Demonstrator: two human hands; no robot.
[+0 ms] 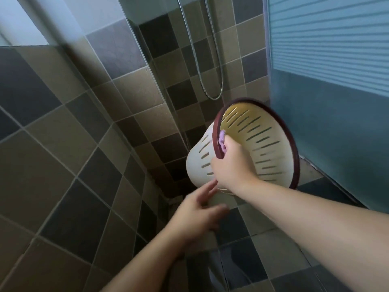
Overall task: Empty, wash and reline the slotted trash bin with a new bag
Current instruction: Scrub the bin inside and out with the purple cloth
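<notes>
The slotted trash bin (259,142) is cream plastic with a dark red rim and is held up in the air, tipped on its side with its mouth facing me. It holds no bag. My right hand (230,165) grips the near rim, pinching a small purple cloth (222,142) against it. My left hand (197,209), blurred, reaches up under the bin's bottom with fingers spread, its fingertips touching or nearly touching the base.
I am in a tiled shower area with grey and brown wall and floor tiles. A metal shower hose (212,89) hangs on the far wall. A frosted glass door (328,81) stands to the right. A glass partition edge (147,49) runs down the left middle.
</notes>
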